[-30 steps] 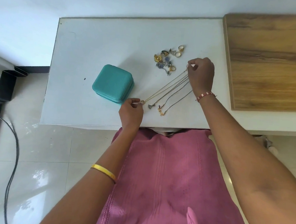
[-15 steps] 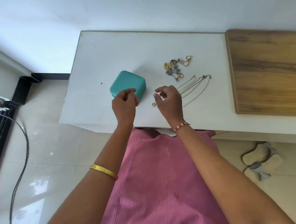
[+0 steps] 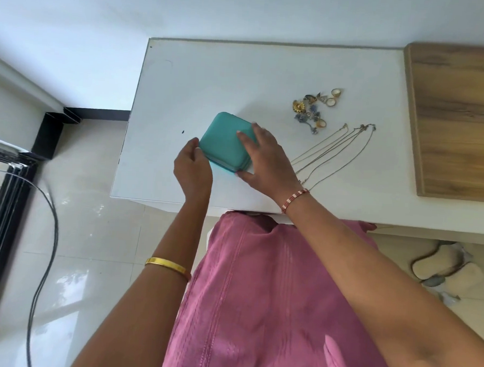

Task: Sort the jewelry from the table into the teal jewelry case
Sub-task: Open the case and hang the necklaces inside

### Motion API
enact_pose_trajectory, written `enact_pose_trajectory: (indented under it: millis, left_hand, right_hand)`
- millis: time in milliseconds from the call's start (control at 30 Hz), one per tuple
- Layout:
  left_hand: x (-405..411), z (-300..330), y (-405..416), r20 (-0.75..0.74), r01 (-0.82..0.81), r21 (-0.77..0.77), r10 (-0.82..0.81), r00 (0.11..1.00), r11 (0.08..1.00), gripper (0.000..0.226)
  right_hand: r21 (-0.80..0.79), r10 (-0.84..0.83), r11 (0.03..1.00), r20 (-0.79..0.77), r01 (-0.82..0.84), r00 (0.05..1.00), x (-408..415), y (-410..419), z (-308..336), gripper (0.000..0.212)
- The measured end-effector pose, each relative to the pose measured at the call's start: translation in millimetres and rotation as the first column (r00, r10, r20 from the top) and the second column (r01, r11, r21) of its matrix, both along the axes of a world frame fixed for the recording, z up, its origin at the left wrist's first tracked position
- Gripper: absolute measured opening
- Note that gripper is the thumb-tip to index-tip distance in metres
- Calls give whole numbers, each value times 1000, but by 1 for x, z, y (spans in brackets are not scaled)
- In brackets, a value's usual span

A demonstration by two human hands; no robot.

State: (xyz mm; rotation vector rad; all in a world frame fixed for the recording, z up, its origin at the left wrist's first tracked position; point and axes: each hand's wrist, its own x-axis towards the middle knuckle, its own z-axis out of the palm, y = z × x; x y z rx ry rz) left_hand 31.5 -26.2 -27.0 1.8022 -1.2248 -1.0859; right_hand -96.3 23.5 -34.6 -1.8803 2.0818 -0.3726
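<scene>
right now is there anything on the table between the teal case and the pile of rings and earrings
In the head view, only bare white table separates the teal case from the pile of rings and earrings.

No legible text, labels, brands, nos. or signs found anywhere in view.
</scene>
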Motion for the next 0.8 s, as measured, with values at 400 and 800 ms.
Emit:
enact_pose_trajectory:
  millis: [400, 800]
  left_hand:
    - [-12, -6, 48, -117, 101, 66, -93, 989, 993, 37]
    - [-9, -15, 35, 80, 292, 23, -292, 953, 956, 28]
  right_hand:
    - [84, 87, 992, 36, -90, 996, -44, 24, 13, 85]
    - [-60, -89, 992, 323, 114, 942, -60, -8, 40, 40]
